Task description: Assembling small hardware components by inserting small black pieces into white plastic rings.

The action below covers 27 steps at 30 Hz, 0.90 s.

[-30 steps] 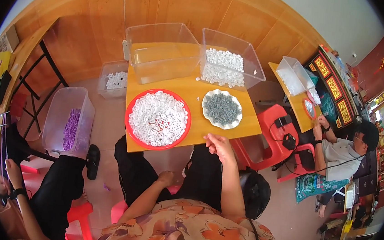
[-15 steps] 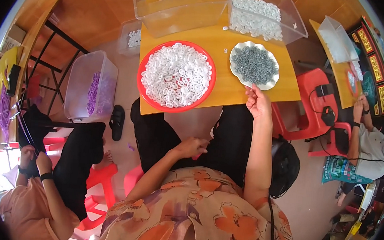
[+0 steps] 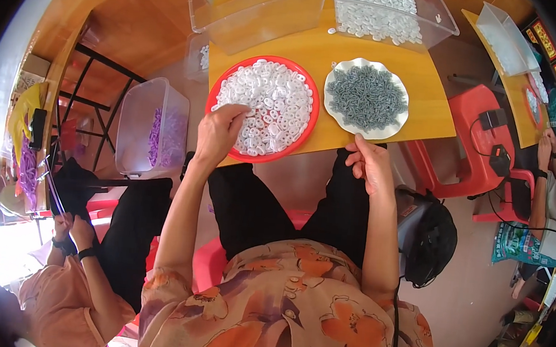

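Observation:
My left hand [image 3: 217, 133] reaches over the near left rim of a round red tray [image 3: 314, 125], its fingertips bent together among small white oval plastic pieces [image 3: 278, 101]. Whether a piece is between those fingers is hidden. My right hand [image 3: 371, 166] hovers just off the table's near edge, below a scalloped cream plate [image 3: 355, 128]. Its fingers are curled with thumb and forefinger drawn together; anything between them is too small to name. Heaped on the plate are small grey spiral pieces that look like springs [image 3: 368, 97].
Clear plastic bins [image 3: 265, 14] stand at the table's back, the right one holding white pieces [image 3: 375, 10]. A bin with purple strips [image 3: 162, 137] is on the floor at left. Red plastic chairs [image 3: 468, 150] flank me. One co-worker [image 3: 77, 281] sits at left, another [image 3: 550, 197] at right.
My left hand has risen from my lap to the white pieces in the red tray. My right hand has drawn back slightly from the cream plate's rim. The view has shifted a little.

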Each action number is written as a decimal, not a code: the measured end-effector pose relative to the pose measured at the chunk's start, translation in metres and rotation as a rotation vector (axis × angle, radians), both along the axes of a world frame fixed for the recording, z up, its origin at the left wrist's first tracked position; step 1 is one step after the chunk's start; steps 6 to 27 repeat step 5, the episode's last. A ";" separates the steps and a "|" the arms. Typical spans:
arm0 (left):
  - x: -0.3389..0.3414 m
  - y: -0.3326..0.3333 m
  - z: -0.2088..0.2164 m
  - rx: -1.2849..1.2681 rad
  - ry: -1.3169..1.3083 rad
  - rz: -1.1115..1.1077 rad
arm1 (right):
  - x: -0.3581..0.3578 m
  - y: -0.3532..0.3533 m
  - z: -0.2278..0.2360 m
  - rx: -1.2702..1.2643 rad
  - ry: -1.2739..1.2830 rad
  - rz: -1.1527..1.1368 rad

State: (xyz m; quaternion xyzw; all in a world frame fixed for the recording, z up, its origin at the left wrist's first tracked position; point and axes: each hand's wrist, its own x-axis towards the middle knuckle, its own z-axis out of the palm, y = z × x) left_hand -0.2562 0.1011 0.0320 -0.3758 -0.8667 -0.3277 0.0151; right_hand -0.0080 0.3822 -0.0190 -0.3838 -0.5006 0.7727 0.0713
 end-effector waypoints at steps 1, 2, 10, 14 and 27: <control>-0.007 0.009 -0.001 -0.062 0.060 -0.038 | 0.001 -0.002 -0.001 0.046 0.018 0.012; -0.013 0.017 -0.001 -0.124 0.119 -0.078 | 0.002 -0.004 -0.003 0.042 0.020 0.013; -0.025 0.037 -0.002 -0.294 0.138 -0.013 | 0.007 -0.012 -0.010 0.047 0.059 0.033; -0.025 0.037 -0.002 -0.294 0.138 -0.013 | 0.007 -0.012 -0.010 0.047 0.059 0.033; -0.025 0.037 -0.002 -0.294 0.138 -0.013 | 0.007 -0.012 -0.010 0.047 0.059 0.033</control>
